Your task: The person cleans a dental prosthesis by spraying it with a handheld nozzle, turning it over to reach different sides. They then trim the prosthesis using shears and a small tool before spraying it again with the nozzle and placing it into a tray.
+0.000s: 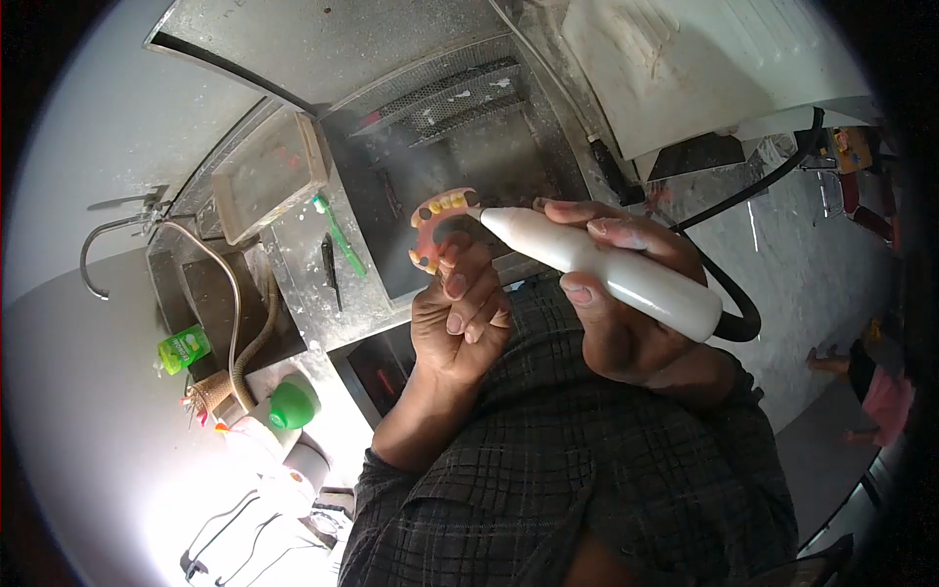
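A pink partial denture (427,235) with yellowish teeth is pinched by its lower part between the fingertips of my left hand (460,318). My right hand (626,342) is wrapped round a thick white rotary handpiece (626,279), thumb below and fingers above. The handpiece slants up to the left, its narrow tip right at the denture's right end, near the teeth. From its rear end a black cable (738,328) loops up to the right. Both hands are in front of an open metal work box (377,249), and part of the denture is hidden behind my left fingers.
On the dusty ledge to the left lie a green toothbrush (339,237) and a slim dark tool (331,272), beside a shallow tray (315,147). Further left are a tap (122,223), a green pouch (184,349) and a green bowl (290,403). Another person (888,396) is at far right.
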The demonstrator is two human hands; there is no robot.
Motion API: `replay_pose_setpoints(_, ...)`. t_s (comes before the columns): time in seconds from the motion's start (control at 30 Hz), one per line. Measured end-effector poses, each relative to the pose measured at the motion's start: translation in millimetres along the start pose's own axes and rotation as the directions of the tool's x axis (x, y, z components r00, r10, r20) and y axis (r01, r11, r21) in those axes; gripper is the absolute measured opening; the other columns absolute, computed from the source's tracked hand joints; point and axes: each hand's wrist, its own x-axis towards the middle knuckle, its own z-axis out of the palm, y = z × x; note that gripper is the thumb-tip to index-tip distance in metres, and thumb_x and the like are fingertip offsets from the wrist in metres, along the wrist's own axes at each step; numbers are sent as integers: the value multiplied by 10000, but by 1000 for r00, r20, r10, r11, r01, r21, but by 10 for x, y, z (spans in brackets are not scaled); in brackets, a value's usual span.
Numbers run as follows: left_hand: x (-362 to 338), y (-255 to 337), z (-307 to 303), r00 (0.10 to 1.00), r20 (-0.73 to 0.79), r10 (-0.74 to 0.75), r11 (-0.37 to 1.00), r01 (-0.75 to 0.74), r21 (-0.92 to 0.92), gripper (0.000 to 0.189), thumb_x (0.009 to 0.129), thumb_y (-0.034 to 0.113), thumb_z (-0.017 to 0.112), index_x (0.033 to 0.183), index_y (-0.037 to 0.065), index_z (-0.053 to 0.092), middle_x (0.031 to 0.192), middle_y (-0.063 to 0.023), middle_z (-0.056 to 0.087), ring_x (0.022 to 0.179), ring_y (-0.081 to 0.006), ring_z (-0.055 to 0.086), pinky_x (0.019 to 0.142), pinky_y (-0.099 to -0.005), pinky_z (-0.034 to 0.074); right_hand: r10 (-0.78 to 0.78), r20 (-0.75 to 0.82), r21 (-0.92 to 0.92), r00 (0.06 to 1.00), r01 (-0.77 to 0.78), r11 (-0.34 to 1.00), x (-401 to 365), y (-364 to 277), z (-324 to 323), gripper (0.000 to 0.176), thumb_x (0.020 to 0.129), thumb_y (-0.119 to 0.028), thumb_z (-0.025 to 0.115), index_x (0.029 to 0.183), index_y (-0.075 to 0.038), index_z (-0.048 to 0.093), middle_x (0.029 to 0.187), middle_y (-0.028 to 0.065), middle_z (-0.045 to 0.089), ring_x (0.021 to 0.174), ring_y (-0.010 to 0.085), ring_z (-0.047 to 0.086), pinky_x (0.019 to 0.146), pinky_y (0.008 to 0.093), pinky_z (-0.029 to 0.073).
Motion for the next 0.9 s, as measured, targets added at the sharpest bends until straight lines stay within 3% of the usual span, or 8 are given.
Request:
replay_pose_setpoints(0.2,0,-10,1,1000,21,-22,999,22,-24,139,854,-23,562,972,27,507,753,-64,515,472,-113,444,392,-232,367,-4,1,-60,1000,4,998,18,-8,-13,349,878,5,544,1163,78,355,1088,314,559,1033,369,615,907,463,523)
replay_pose_setpoints(0.7,-22,-99,-2,1000,5,-28,1000,28,-13,105,872,-13,551,955,23,498,752,-71,516,461,-114,429,377,-238,362,-6,30,25,1000,5,1000,-24,-81,-44,350,866,5,554,1160,58,372,1115,326,552,1054,377,604,923,468,509)
replay_pose_setpoints(0.77,-26,-101,-4,999,-4,-32,999,32,-35,110,865,-18,555,952,22,500,749,-73,517,463,-115,435,377,-238,363,7,-32,-30,999,-8,1000,-13,-79,-60,352,867,-1,556,1159,61,370,1097,302,553,1035,375,610,914,466,517)
replay_pose_setpoints(0.8,-28,-98,-16,999,16,-40,998,41,-38,119,860,-21,560,954,22,501,746,-75,521,465,-115,441,379,-237,366,-21,-6,-141,1000,20,990,44,-148,-85,392,820,-2,682,1125,85,452,1097,258,593,1008,354,641,850,411,553)
replay_pose_setpoints(0.83,-28,-97,-22,998,36,-49,998,50,-41,128,855,-24,564,955,23,501,743,-77,524,467,-116,447,381,-236,369,-21,-6,-140,1000,20,990,21,-127,-77,392,820,-2,682,1125,85,452,1097,258,593,1008,354,641,850,411,553)
replay_pose_setpoints(0.9,-26,-92,-18,998,29,-49,997,51,-55,127,853,-26,565,950,25,502,739,-80,531,469,-116,455,380,-235,369,-34,-90,53,995,39,998,-44,-61,-60,393,834,-8,668,1136,86,435,1097,286,592,1013,358,636,861,415,542)
